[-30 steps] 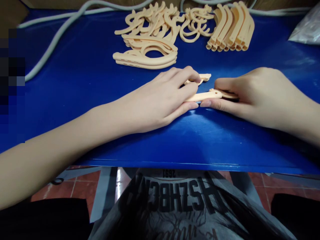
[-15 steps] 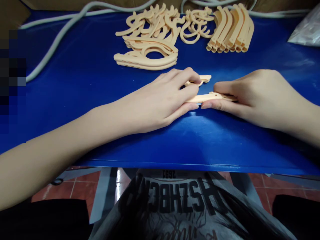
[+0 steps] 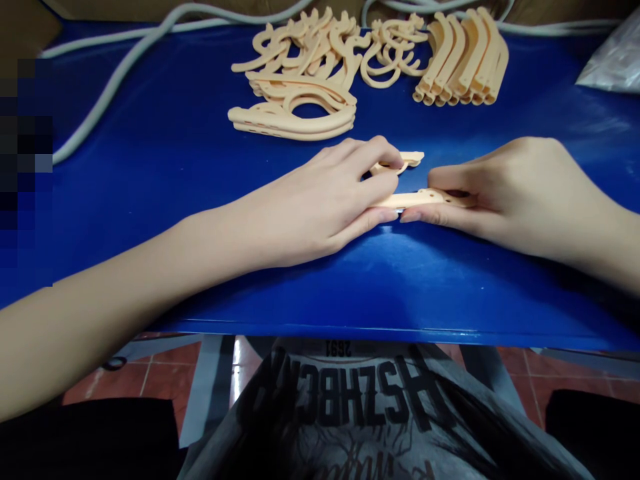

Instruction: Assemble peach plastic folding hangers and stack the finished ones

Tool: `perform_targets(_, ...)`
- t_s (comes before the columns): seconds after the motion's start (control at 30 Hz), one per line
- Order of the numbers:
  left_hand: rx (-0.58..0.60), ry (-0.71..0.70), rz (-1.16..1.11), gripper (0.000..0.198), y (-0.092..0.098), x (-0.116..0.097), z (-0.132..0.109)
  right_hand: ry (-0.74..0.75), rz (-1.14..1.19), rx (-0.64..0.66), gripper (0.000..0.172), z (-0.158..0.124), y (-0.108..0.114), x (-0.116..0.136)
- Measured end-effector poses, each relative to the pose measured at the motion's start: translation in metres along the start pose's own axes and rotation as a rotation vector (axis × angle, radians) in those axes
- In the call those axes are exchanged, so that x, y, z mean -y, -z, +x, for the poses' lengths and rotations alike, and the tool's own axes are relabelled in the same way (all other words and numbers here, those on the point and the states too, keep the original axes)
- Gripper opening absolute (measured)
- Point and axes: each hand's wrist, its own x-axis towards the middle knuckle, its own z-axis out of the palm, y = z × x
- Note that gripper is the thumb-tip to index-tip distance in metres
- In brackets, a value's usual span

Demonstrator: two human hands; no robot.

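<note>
Both hands meet over the blue table on a cream plastic folding clothes hanger (image 3: 415,199). My left hand (image 3: 340,200) is closed around its left end, thumb along the near side and fingers over the top. From the right, my right hand (image 3: 515,193) pinches the other end between thumb and bent index finger, close to the holed joint. Part of the hanger is hidden inside both hands. Another cream hanger piece (image 3: 414,159) pokes out beyond my left fingertips, and its other end is covered by that hand.
Folded cream hangers (image 3: 295,125) lie stacked behind my left hand. Farther back are a heap of curved hanger parts (image 3: 310,50), loose hooks (image 3: 380,83) and a row of hanger arms (image 3: 460,63). White cables (image 3: 115,73) cross the table (image 3: 320,293); a plastic bag (image 3: 615,60) sits far right.
The hanger's right end has dipped and turned slightly in my right hand, showing more of a dark gap by the joint. My left hand has barely moved.
</note>
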Motion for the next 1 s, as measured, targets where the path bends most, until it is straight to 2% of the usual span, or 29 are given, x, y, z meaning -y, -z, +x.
perform_targets(0.53, -0.001, -0.019, 0.047, 0.039, -0.0011, -0.0001, -0.0001, -0.013, -0.057, 0.047, 0.100, 0.0008, 0.0007, -0.0019)
perform_targets(0.83, 0.012, -0.008, 0.069, 0.037, -0.0007, -0.0020, -0.0001, -0.064, -0.151, 0.135, 0.072, -0.0026, 0.0028, -0.0002)
perform_targets(1.0, 0.019, -0.004, 0.043, 0.038, 0.0004, -0.0017, -0.0003, -0.056, -0.110, 0.096, 0.077, -0.0032, 0.0021, 0.0021)
